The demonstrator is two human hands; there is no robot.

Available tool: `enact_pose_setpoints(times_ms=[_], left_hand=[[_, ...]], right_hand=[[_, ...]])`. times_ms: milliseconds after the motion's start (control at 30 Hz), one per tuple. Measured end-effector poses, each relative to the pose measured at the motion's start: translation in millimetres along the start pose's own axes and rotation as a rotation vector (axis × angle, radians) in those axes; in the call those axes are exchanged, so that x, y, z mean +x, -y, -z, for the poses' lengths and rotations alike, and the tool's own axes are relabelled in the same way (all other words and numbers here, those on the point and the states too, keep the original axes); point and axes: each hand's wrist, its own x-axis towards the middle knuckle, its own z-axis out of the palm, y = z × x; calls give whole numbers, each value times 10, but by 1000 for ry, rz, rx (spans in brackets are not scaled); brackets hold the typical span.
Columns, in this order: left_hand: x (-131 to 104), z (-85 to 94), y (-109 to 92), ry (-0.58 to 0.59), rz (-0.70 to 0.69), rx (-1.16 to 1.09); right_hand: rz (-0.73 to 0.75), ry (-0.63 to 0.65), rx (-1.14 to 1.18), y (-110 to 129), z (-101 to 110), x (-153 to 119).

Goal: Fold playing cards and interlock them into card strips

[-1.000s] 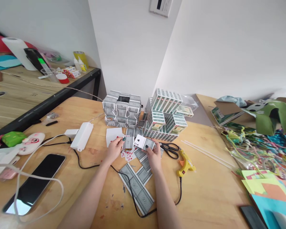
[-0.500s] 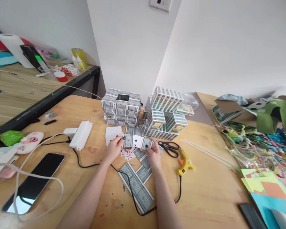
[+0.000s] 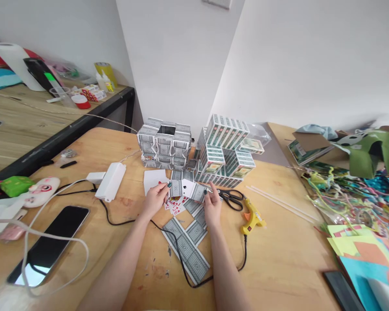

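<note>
Between my hands stretches a strip of joined playing cards [image 3: 187, 188], patterned backs at both ends and a white spade face in the middle. My left hand [image 3: 156, 199] pinches its left end. At the right end, the fingers of my right hand [image 3: 212, 206] close on the strip's edge, with the index finger raised. Below lie loose face-up cards [image 3: 175, 206] with red pips, and strips of grey-backed cards [image 3: 187, 248]. A hollow block built of playing cards [image 3: 164, 144] stands behind. Right of it rises a stack of card boxes [image 3: 225, 151].
Black scissors [image 3: 231, 198] and a yellow glue gun [image 3: 253, 218] lie right of my hand; the gun's black cord crosses the card strips. Clear glue sticks [image 3: 280, 203] are farther right. Leftward are a white power adapter [image 3: 110, 181] and a phone [image 3: 48, 246].
My right hand has shifted slightly and turned, its index finger now lifted off the strip's right end. The left hand keeps its pinch. The camera view has tilted slightly.
</note>
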Motion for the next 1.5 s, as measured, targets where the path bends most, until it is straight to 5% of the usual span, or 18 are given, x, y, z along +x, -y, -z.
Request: enact_pose_setpoints(times_ms=[700, 1233, 1500], left_hand=[[-56, 16, -169, 83, 17, 15], [-32, 14, -58, 76, -4, -28], [-78, 18, -224, 107, -7, -80]], right_hand=[[48, -206, -42, 2, 88, -8], [-41, -211, 32, -32, 113, 33], [-39, -47, 32, 45, 66, 8]])
